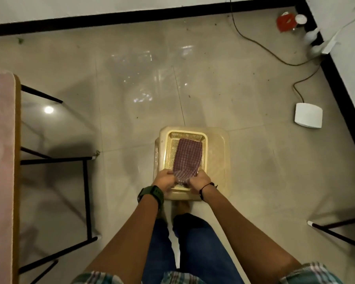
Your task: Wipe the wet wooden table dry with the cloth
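A maroon checked cloth (188, 158) lies folded in a cream mesh basket (171, 147), which rests on a beige plastic stool (218, 160) on the floor straight below me. My left hand (165, 181) grips the cloth's near left corner. My right hand (200, 181) grips its near right corner. Both hands are closed on the fabric at the basket's near edge. The wooden table (16, 124) shows only as an edge at the far left, with a pinkish surface (0, 160) on top; I cannot tell whether it is wet.
Black metal table legs (86, 193) stand left of the stool. Another black leg (336, 232) juts in at lower right. A white box (307, 117) with a dark cable (260, 46) lies on the tiled floor at right. Red and white litter (286, 22) sits in the far corner.
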Available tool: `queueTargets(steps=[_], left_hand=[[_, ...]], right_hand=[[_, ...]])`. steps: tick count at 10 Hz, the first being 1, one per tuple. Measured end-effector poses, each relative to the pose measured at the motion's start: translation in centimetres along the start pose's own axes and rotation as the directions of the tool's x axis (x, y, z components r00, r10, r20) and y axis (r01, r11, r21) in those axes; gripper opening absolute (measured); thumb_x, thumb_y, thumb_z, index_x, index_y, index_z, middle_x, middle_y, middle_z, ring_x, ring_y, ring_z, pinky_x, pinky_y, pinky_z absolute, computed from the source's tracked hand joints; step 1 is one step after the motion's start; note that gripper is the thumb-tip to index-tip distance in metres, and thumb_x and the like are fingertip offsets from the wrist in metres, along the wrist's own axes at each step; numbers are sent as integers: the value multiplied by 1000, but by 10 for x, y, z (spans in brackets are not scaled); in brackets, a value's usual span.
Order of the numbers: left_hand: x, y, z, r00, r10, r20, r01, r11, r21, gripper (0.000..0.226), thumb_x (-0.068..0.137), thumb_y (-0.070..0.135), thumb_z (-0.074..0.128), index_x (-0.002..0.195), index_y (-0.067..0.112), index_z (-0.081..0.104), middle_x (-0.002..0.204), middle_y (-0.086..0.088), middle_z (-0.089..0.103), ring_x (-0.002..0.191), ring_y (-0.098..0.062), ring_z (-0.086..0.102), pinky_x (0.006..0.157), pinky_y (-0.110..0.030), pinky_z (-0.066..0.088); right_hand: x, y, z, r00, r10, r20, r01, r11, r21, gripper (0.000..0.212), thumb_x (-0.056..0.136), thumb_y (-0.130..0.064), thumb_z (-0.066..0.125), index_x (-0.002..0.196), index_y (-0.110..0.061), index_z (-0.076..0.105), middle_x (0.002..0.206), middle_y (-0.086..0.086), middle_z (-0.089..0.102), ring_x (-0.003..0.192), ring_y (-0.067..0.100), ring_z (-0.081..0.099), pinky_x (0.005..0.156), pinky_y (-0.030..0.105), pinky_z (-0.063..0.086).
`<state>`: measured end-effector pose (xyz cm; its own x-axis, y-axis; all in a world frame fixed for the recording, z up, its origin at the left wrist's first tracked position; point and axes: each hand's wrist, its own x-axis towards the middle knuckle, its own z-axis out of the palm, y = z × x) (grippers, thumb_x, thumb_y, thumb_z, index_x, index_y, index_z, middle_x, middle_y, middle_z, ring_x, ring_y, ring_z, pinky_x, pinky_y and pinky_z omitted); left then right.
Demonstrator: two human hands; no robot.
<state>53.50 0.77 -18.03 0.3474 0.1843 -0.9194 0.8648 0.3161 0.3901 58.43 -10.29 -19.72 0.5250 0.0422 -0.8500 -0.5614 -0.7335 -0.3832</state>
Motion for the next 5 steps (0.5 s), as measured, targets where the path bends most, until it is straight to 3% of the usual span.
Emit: queueTargets(steps=[1, 2, 3, 5], left_hand=[[-7, -10, 3, 1000, -10, -17, 9, 997, -74, 27, 85, -12, 42, 107, -2, 54, 72, -8, 48, 54, -16, 42, 49, -26, 33], [-23, -17, -3, 998, 18, -62, -27, 989, -142, 17, 87, -7, 43, 91, 9, 49, 68, -7, 47, 52, -15, 40, 49, -26, 31], [-47, -27, -28, 988, 49, -145, -78, 976, -201, 18, 86, -3, 47, 98, 10, 48, 81, -10, 52, 59, -16, 46, 56, -27, 37], [-111, -63, -112, 905, 165, -393, -253, 949, -186, 23, 86, 3, 49, 108, 10, 50, 84, -5, 53, 73, -16, 50, 61, -24, 41]], right_hand=[[-5, 0, 5, 998, -54, -15, 51, 992, -113, 26, 87, -13, 55, 112, -5, 58, 114, 17, 62, 101, 34, 58, 88, 43, 51], [-11, -4, 8, 996, -90, 11, 90, 983, -162, 23, 83, -6, 54, 102, 5, 64, 108, 23, 63, 94, 33, 60, 85, 48, 51], [-29, -17, 15, 982, -169, 80, 184, 954, -239, 17, 85, -3, 53, 82, -1, 70, 102, 16, 68, 90, 28, 60, 78, 32, 49], [-88, -60, 46, 904, -319, 286, 392, 885, -252, 14, 84, -1, 48, 75, -4, 57, 70, 13, 51, 63, 25, 53, 50, 31, 37]])
